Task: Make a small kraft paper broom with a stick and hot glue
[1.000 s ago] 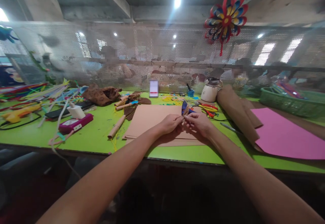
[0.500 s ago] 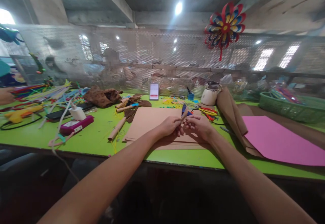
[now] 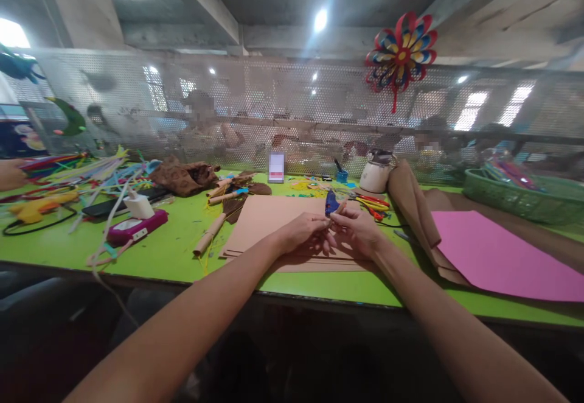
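Note:
Over the stack of light brown paper [image 3: 260, 223], my left hand [image 3: 305, 232] and my right hand [image 3: 358, 227] meet with fingertips pinched together. Between them is a small brown paper strip [image 3: 340, 207], its upper end poking out by my right thumb. The fingers hide the rest of it. Just behind the fingertips lies a blue tool [image 3: 331, 201] that looks like a glue gun, partly covered by my hands. Pliers with red and yellow handles [image 3: 371, 202] rest to the right of it.
Rolled brown paper [image 3: 413, 208] and a pink sheet [image 3: 497, 254] lie right, before a green basket [image 3: 502, 196]. A white jug [image 3: 375, 175] and a phone [image 3: 276, 167] stand behind. Left are a purple power strip [image 3: 137, 226], a yellow glue gun [image 3: 43, 207] and another person's hand [image 3: 11, 175].
The paper strip has tilted and sunk lower between my fingers, and more of the blue tool shows. My hands have shifted only slightly.

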A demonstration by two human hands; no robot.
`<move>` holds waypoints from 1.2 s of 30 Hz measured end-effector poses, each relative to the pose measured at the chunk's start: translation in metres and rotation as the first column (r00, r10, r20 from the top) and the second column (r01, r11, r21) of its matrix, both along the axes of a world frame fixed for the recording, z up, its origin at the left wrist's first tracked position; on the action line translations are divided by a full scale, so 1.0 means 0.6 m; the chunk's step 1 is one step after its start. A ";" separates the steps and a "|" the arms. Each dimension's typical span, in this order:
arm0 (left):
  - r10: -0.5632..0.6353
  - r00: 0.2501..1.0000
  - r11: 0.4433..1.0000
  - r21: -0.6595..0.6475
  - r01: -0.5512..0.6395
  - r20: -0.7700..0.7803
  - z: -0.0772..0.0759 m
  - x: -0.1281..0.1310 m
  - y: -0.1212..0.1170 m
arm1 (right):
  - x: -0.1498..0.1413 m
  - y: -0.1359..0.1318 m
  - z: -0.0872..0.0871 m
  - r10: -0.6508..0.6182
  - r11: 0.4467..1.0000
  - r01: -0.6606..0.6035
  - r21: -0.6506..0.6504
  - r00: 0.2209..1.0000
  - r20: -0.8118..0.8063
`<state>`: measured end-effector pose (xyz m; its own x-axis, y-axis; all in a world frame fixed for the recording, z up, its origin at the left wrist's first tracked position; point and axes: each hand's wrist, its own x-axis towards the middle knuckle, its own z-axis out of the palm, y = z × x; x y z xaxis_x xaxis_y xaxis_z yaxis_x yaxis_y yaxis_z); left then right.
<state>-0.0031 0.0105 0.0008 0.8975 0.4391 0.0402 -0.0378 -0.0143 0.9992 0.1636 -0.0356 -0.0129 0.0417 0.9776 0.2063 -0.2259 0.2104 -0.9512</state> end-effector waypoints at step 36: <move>0.049 0.998 0.998 0.048 -0.046 -0.048 0.001 -0.004 0.007 | 0.031 0.016 0.008 -0.351 0.929 0.362 0.084 0.929 -0.117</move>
<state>-0.0053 0.0147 0.0016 0.8772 0.4798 0.0182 0.0133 -0.0622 0.9980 0.1823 -0.0263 -0.0080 0.4086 0.8682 0.2817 -0.2089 0.3894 -0.8971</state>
